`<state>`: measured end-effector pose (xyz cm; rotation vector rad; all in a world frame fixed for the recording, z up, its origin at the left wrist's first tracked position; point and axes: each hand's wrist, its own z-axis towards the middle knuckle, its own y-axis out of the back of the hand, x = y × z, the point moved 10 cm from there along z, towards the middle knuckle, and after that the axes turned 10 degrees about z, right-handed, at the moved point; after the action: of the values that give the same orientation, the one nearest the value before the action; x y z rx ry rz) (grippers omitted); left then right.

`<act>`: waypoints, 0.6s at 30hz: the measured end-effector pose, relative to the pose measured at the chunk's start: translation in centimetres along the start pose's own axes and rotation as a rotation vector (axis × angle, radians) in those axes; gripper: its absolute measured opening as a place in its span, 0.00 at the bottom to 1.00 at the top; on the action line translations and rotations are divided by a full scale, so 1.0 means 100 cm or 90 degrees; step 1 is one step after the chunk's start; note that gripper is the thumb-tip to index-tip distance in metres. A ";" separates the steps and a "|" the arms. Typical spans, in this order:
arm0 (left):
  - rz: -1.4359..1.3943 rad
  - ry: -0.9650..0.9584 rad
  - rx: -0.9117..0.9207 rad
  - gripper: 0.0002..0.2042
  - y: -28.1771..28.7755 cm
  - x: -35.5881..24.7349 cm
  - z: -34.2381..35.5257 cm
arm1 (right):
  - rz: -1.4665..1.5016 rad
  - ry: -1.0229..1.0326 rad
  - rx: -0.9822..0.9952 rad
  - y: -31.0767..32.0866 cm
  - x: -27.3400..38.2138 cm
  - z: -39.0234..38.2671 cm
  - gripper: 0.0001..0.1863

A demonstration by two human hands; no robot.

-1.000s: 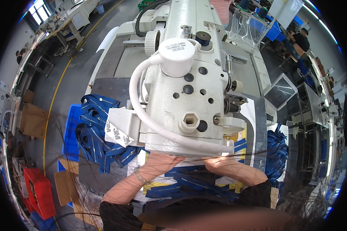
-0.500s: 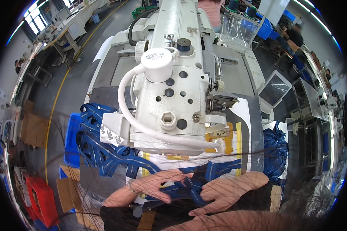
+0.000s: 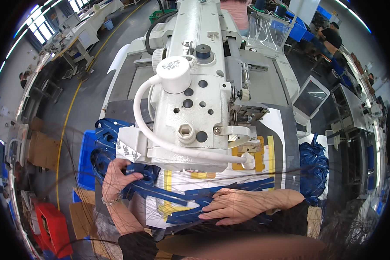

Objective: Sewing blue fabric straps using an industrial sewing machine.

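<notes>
At the left edge of the sewing machine's work surface, my left hand [image 3: 117, 180] curls round part of a heap of blue fabric strips [image 3: 100, 149], thumb apart from the fingers. Each strip carries a pale line along its length. One blue fabric strip [image 3: 162, 193] runs from this hand toward the right hand. My right hand [image 3: 234, 206] lies palm down with fingers stretched, over strips spread on the white sheet [image 3: 156, 212]. Its palm hides part of them. The sewing machine head [image 3: 188, 130] stands just beyond both hands, with a yellow plate [image 3: 258, 162] under its right side.
More blue strips hang in a bundle [image 3: 314, 169] at the right. A blue bin [image 3: 86, 160], a cardboard box [image 3: 82, 216] and a red container [image 3: 52, 227] stand at the left. A screen [image 3: 311, 97] is beyond the bundle. People work in the background.
My left hand has moved from the middle strips leftward to the heap. The tangled strips in front now lie more spread out, and my right hand has flattened over them.
</notes>
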<state>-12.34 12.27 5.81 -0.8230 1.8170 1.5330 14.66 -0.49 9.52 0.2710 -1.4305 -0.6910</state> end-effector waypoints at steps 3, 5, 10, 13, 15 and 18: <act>0.195 -0.091 -0.125 0.29 0.024 -0.009 0.009 | -0.023 -0.025 -0.016 0.006 -0.006 -0.001 0.26; 0.404 -0.150 -0.246 0.30 0.036 -0.022 0.010 | -0.049 -0.048 -0.008 0.008 -0.009 -0.002 0.26; 0.728 -0.068 -0.442 0.31 0.053 -0.041 0.000 | -0.035 -0.094 -0.052 0.026 -0.014 -0.011 0.25; 0.808 0.002 -0.573 0.29 0.070 -0.061 -0.029 | -0.080 -0.141 -0.120 0.040 -0.028 -0.019 0.19; 0.812 -0.023 -0.667 0.28 0.077 -0.081 -0.048 | -0.160 -0.200 -0.165 0.048 -0.042 -0.027 0.15; 0.542 -0.160 -0.462 0.17 0.050 -0.086 -0.042 | -0.203 -0.253 -0.206 0.050 -0.056 -0.035 0.13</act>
<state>-11.25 9.39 16.17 -0.0669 1.4679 2.7771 19.49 5.84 7.26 0.1103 -1.6367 -1.2777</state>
